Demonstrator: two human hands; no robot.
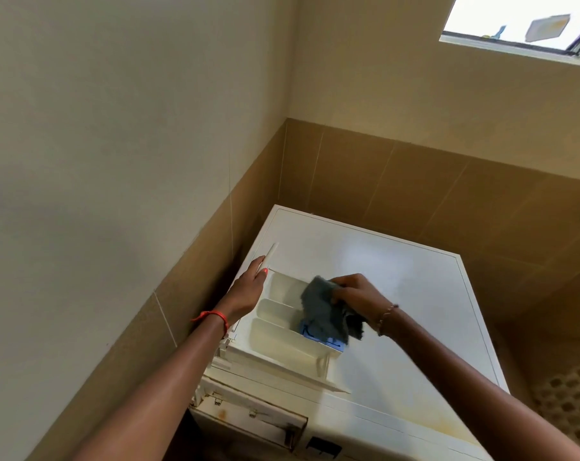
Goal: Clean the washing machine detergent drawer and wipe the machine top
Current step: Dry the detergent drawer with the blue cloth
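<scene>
While the right hand (355,294) pinches a grey cloth (325,311) bunched between fingers and thumb and presses it into the detergent drawer (282,331), the left hand (245,291) closes on the drawer's front panel (268,257) at the far end and steadies it. Drawer: removed from its slot (248,420), lying on the washing machine top (398,271) near the left edge, pale compartments upward, a blue insert (318,337) partly under the cloth. Progress, as judged: drawer wiping under way; slot grimy, yellowish marks remaining on the top near its front, so the top wipe and refitting appear outstanding.
</scene>
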